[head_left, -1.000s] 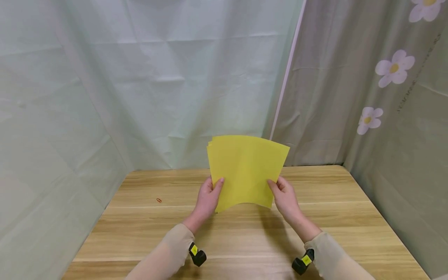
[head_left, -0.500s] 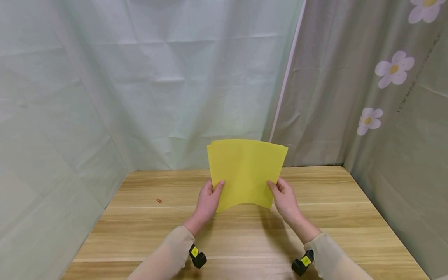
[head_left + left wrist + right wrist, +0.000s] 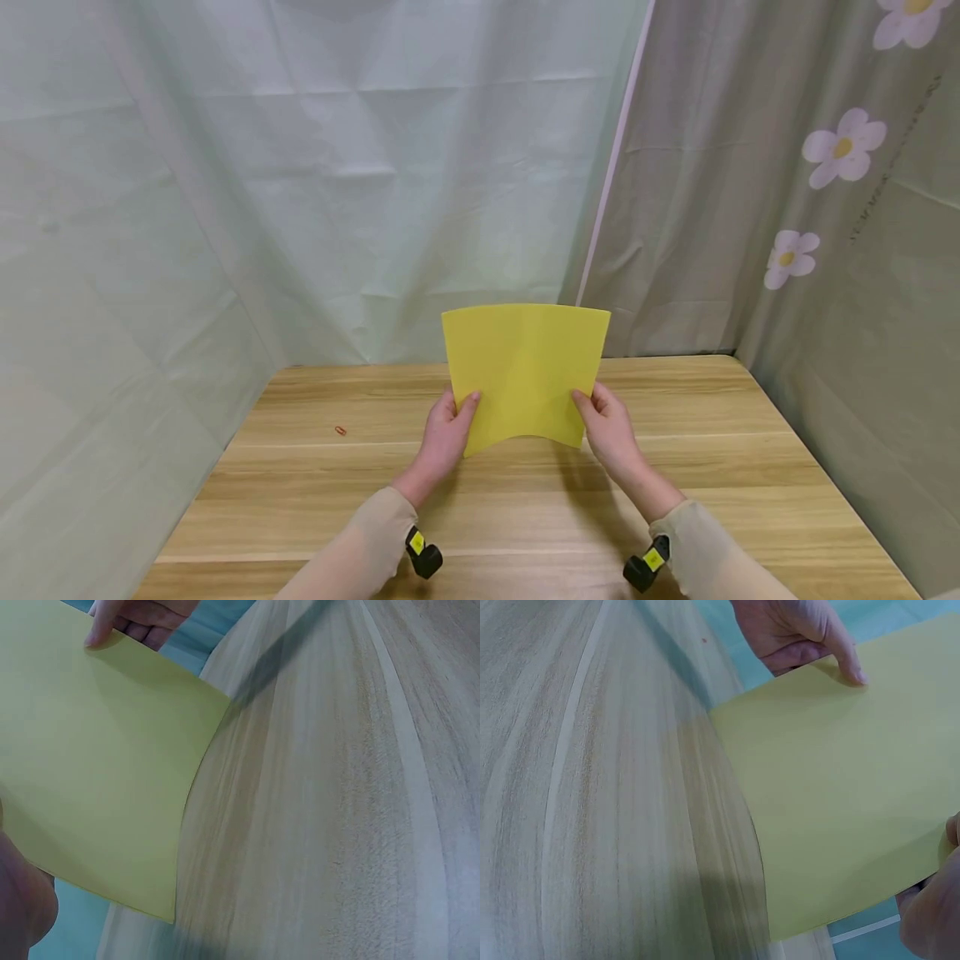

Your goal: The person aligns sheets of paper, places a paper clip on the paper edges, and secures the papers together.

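Paper clip: red, on the tabletop, lower left of frame.
Left hand: nearly closed, thumb in front, pinching the left edge of the yellow paper.
Yellow paper: centre of frame, held up, bowed; probably light, flexible, easily creased; best gripped at both side edges.
Right hand: nearly closed, thumb in front, pinching the right edge.

A wooden table with long grain lines fills the lower part of the head view. A small red paper clip lies on its left side. Behind hangs a pale curtain; a pink strip divides it from a grey-brown curtain, rightward, bearing pale, yellow-centred flowers and blurred lettering.
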Demonstrator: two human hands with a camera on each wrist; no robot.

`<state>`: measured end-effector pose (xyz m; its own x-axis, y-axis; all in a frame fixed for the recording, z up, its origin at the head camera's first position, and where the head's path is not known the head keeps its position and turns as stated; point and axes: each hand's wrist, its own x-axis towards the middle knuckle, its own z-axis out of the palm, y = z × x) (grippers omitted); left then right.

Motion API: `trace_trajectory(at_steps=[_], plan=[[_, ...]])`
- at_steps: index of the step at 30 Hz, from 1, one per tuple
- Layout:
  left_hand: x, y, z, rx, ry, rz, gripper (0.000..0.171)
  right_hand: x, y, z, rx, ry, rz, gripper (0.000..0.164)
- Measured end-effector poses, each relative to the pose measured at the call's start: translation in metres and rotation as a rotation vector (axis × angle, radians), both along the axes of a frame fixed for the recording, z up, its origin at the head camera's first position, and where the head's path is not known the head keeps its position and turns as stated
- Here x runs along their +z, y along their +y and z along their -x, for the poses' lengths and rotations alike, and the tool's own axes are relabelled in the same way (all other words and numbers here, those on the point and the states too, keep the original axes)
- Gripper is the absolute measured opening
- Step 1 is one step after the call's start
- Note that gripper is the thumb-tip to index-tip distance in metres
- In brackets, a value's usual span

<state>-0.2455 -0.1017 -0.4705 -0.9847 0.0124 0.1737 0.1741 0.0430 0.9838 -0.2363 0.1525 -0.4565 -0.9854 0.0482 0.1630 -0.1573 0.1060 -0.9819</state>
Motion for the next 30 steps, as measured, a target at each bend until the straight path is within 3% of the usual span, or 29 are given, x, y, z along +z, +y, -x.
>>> trace_trajectory(at_steps=[5, 11, 13, 21, 30], plan=[[-0.003, 0.000, 0.000, 0.008, -0.019, 0.010, 0.033, -0.002, -0.001, 0.000, -0.004, -0.020, 0.015, 0.030], [0.025, 0.003, -0.019, -0.009, -0.036, -0.002, 0.027, -0.006, -0.002, 0.001, -0.017, -0.034, 0.021, 0.027], [0.029, 0.004, -0.021, -0.014, -0.036, -0.004, 0.027, -0.007, -0.002, 0.001, -0.021, -0.035, 0.017, 0.027], [0.000, 0.002, -0.004, -0.026, -0.054, -0.064, 0.030, -0.009, -0.005, 0.002, -0.036, -0.034, 0.029, 0.026], [-0.007, 0.004, -0.001, -0.037, -0.043, -0.078, 0.028, -0.009, -0.011, 0.002, -0.066, -0.052, 0.085, 0.026]])
